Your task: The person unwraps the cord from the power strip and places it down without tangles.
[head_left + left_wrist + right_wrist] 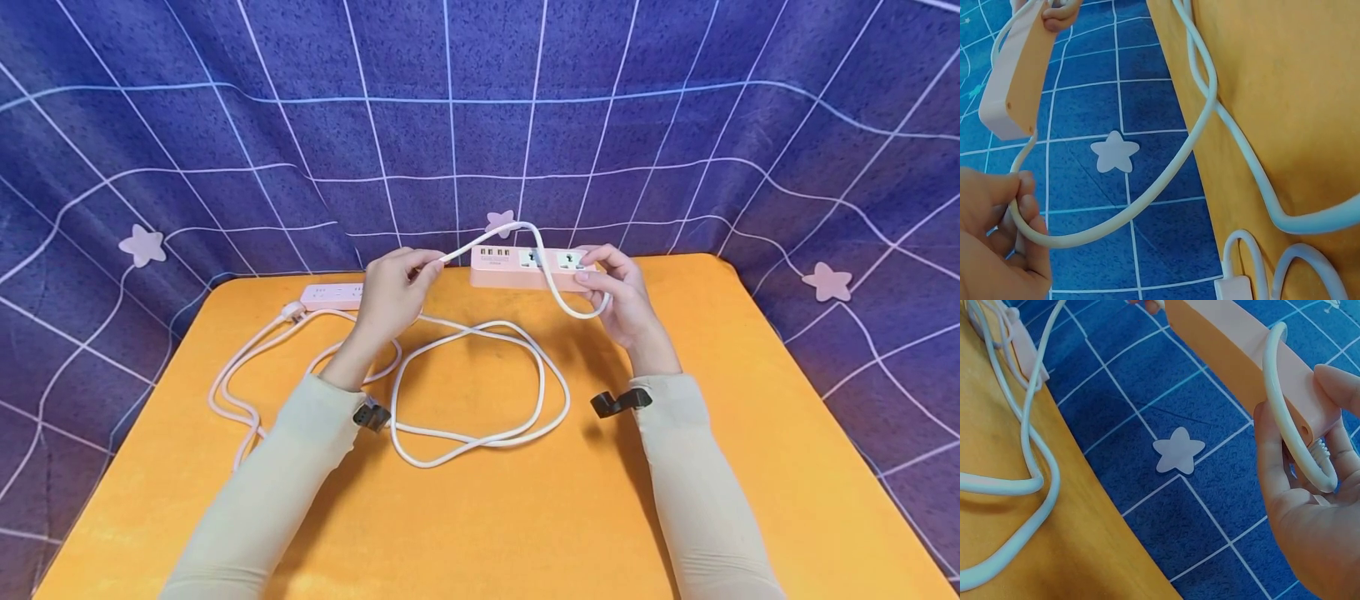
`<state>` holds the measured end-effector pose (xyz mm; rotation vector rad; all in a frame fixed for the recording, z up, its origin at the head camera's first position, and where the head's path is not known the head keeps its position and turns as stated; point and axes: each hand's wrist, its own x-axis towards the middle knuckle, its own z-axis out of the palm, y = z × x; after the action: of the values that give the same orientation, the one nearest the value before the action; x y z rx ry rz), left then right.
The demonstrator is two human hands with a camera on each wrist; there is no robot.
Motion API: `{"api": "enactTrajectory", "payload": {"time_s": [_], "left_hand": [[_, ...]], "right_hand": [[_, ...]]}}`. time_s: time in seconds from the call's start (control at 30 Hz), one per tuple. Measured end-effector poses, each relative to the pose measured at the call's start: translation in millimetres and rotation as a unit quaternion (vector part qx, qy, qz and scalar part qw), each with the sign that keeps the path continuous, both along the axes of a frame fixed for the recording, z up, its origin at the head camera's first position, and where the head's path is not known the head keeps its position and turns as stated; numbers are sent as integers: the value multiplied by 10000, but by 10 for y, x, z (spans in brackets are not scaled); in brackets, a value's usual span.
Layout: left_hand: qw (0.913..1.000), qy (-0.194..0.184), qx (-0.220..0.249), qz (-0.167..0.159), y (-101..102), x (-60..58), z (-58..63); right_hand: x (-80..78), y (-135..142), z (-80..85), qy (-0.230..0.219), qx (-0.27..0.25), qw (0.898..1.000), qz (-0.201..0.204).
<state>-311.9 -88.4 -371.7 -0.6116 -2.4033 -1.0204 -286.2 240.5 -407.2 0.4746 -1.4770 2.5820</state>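
Observation:
A pink power strip (pixel 510 277) with USB ports and sockets is held up over the far part of the table. My right hand (pixel 621 298) grips its right end, thumb on one side and fingers on the other. From that end a white cord (pixel 555 287) leaves and arcs back across the strip's face. My left hand (pixel 397 292) pinches this cord to the left of the strip. In the left wrist view the cord (pixel 1104 232) passes between thumb and fingers and hangs in a curve. More of it lies in loose loops on the table, below the hands.
A second pink power strip (pixel 330 296) lies at the table's back left, partly behind my left hand. Its plug (pixel 293 311) and pink cord (pixel 225 379) are beside it. A blue gridded curtain (pixel 480 133) with star shapes surrounds the orange table (pixel 480 533).

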Motion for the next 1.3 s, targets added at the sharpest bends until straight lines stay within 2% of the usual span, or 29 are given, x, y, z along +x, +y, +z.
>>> {"api": "enactTrajectory", "payload": {"time_s": [0.27,0.6,0.93,1.3], "left_hand": [[9987,21,500,4,27,25,26],[9973,244,689,-103,45,114,102],[9936,646,752,-547,7,180,149],[9908,646,407,-1119,-97,212,164]], "right_hand": [[-2,13,-3,-52,61,10000,45],[-23,16,-19,-111,24,9999,24],[-32,20,-29,-144,67,9999,-27],[-17,17,-20,-218,120,9995,-170]]}}
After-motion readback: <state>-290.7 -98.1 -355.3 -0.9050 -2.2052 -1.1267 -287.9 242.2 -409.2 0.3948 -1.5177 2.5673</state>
